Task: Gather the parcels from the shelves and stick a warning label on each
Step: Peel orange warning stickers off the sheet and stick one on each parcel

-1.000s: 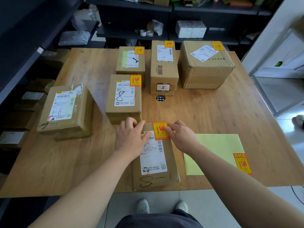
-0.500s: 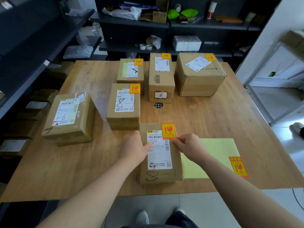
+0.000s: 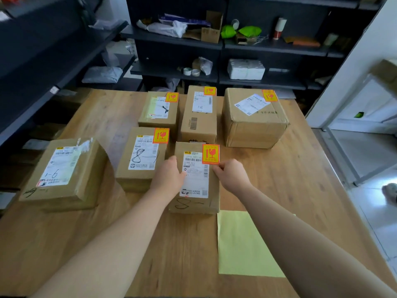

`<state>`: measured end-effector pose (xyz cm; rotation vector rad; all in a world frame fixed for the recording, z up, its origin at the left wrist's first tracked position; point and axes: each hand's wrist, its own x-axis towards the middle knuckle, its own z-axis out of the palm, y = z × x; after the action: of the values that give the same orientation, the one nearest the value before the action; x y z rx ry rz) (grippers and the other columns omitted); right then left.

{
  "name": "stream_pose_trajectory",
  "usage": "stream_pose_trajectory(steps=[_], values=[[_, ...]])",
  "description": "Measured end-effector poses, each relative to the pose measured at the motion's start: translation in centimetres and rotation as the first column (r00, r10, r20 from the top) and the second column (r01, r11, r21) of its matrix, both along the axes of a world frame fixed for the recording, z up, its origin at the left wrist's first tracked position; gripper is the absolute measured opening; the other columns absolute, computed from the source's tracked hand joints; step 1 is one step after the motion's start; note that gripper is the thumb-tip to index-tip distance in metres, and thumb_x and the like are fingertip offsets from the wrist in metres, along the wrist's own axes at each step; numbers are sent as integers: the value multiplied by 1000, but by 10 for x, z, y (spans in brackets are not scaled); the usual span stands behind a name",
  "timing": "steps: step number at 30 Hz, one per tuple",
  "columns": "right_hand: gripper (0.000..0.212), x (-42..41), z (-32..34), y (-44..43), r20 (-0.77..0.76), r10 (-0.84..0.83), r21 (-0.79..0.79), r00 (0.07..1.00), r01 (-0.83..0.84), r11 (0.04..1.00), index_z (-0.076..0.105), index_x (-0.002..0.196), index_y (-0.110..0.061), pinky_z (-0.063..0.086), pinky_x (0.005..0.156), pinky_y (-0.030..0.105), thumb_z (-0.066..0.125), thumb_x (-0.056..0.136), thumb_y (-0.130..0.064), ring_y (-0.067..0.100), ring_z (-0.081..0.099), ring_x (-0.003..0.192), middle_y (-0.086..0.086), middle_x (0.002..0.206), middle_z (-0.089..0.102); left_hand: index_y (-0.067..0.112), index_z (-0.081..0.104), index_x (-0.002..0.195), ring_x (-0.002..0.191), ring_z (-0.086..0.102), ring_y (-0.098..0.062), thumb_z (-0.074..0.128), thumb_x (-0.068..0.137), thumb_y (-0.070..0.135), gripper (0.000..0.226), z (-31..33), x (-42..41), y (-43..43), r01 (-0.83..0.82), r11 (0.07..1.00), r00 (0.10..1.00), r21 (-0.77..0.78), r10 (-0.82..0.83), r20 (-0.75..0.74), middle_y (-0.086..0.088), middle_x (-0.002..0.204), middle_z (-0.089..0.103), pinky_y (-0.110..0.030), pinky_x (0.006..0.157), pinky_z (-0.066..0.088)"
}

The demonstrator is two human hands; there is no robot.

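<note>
Wooden table (image 3: pixel 300 168), left grip (image 3: pixel 168 177) curled round labelled parcel (image 3: pixel 194 206), right grip (image 3: pixel 233 175) pinching its right edge

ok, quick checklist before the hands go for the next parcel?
1. On the near parcel, warning label stuck: ok, at its top right corner.
2. Label edges pressed flat: cannot tell.
3. Hands free: not ok, left hand and right hand both hold the near parcel.
4. The parcel marked 1-6 labelled: not ok, no warning label shows on it.
5. Spare label on the yellow sheet: cannot tell, the right arm covers part of it.
</note>
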<state>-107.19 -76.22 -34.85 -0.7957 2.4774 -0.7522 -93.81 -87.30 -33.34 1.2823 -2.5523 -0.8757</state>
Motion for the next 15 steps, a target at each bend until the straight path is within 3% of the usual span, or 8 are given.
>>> stream_pose_trajectory(steps=[3,6,10,12,15], values=[[31,-14,-3,-14,0,20,38,1000,-20,999,64,74,-5,34,46,24,53,91,-28,24,54,63,4,69,61,3,48,128,114,54,-27,56,95,20,38,-7,-15,-10,-12,1000,998,-21,13,60,-11,127,56,-33,85,47],[28,-22,-9,-24,-1,52,48,999,-51,998,61,71,-8,34,45,24,52,91,-26,23,55,63,3,69,60,3,49,129,116,53,-28,53,95,23,39,-13,-22,-16,-14,999,994,-53,19,109,-12,127,56,-37,92,45],[24,-25,-6,-27,-60,85,84,995,-80,993,58,73,-12,39,49,25,54,89,-29,22,57,65,2,73,61,6,55,120,106,56,-25,54,95,25,31,-14,-25,-19,25,994,987,-102,-9,158,-10,118,58,-34,84,46],[18,-22,0,-26,-182,154,131,971,-132,983,60,84,-14,41,57,27,53,90,-30,23,58,73,3,83,63,9,59,108,96,55,-22,54,95,26,23,-12,-22,-18,58,984,984,-170,-28,174,-7,108,58,-33,78,46],[27,-17,11,-23,-325,253,127,911,-223,967,61,114,-16,44,67,29,47,95,-30,24,61,96,3,105,62,11,59,95,89,52,-20,51,96,29,20,-6,-13,-16,105,949,985,-297,-58,163,-4,99,59,-32,73,44]])
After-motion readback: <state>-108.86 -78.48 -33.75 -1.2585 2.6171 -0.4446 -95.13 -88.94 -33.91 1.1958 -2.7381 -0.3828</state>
